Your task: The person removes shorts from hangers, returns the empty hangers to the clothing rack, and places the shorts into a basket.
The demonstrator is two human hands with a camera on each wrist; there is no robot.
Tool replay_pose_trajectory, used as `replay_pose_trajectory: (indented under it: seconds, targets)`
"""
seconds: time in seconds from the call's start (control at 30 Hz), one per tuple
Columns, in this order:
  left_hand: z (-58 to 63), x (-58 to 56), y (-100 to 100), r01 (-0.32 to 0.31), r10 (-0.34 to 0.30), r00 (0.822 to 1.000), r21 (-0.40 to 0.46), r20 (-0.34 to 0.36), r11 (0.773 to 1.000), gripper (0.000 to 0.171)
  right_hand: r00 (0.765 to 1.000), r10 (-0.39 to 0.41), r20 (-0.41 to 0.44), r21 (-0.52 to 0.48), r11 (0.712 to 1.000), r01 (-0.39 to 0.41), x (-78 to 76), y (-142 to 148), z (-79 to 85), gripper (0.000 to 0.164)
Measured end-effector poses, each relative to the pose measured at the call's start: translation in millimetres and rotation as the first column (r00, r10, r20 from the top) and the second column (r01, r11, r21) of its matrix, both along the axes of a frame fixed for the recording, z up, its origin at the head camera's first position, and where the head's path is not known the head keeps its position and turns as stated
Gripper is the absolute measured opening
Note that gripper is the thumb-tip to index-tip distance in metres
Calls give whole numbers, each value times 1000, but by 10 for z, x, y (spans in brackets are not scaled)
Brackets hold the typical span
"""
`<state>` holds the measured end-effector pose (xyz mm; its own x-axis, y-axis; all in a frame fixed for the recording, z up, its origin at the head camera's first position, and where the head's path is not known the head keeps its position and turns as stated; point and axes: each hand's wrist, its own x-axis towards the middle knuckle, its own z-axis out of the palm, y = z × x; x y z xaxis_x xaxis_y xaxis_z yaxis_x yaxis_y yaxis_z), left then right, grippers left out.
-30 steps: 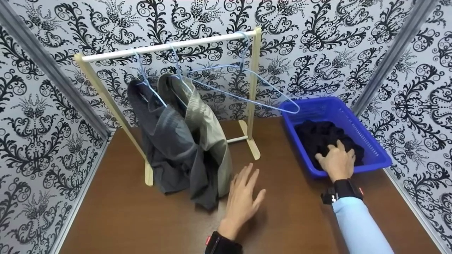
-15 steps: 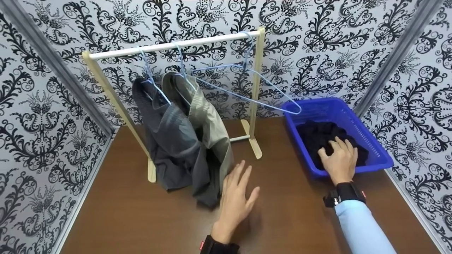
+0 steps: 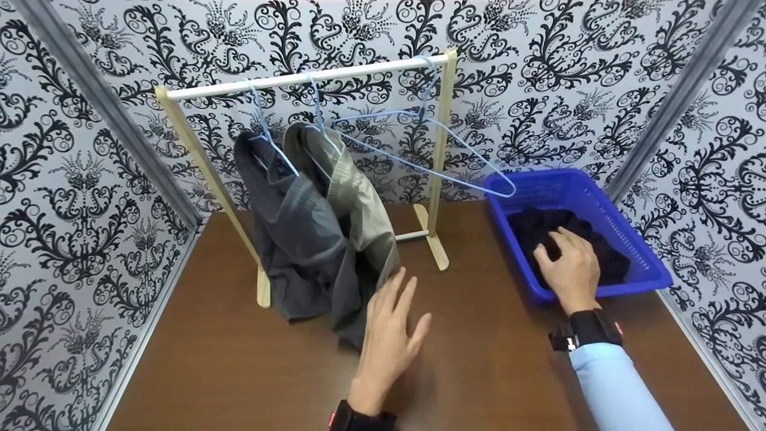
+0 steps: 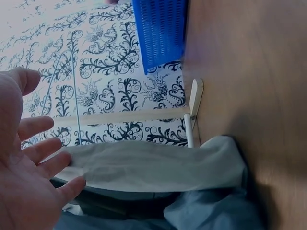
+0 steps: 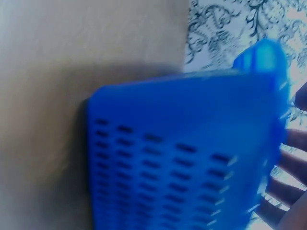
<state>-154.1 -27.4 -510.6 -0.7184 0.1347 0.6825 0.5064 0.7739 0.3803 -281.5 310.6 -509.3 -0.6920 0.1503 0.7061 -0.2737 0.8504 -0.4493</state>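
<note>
My left hand (image 3: 386, 338) is held out with its fingers straight and thumb apart, fingertips beside the lower part of the beige trousers (image 3: 359, 206). In the left wrist view, the palm and fingers (image 4: 41, 153) hold nothing, and a beige trouser leg (image 4: 158, 165) hangs just beyond them. Dark grey trousers (image 3: 305, 221) hang to the left of the beige pair. My right hand (image 3: 571, 269) is over the blue basket (image 3: 649, 272), its loosely bent fingers at the crumpled black cloth (image 3: 607, 257) inside. In the right wrist view, fingers (image 5: 292, 165) show beyond the basket's rim.
A small wooden clothes rack (image 3: 443, 149) with a white rod (image 3: 371, 70) stands on the brown table (image 3: 479, 353). A bare light-blue hanger (image 3: 473, 185) hangs at its right end, one tip overlapping the basket. Patterned walls (image 3: 562, 72) enclose the table.
My left hand has moved left, closer to the hanging trousers. The right hand stays over the basket, its fingers less spread. The head view has turned slightly left.
</note>
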Motion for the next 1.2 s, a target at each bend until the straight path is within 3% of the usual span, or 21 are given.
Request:
replay_pose_trajectory:
  seconds: [0.3,0.63,0.9,1.07,1.2]
  targets:
    - [83,30,-76,2,-1,995,7,-98,1000,63,991,109,-76,-18,994,-111,8,-311,275,37]
    - [228,62,-115,10,-6,995,35,-101,999,63,960,243,-138,-48,967,-251,118,-690,631,36]
    - [343,67,-160,16,-8,985,44,-171,999,61,913,359,-197,-61,924,-376,214,-963,828,35]
    - [443,75,-221,18,-8,980,47,-196,999,64,884,432,-179,-82,889,-451,295,-1109,892,37]
    - [537,82,-286,12,-2,975,45,-223,999,58,862,481,-162,-102,860,-499,355,-1214,905,38]
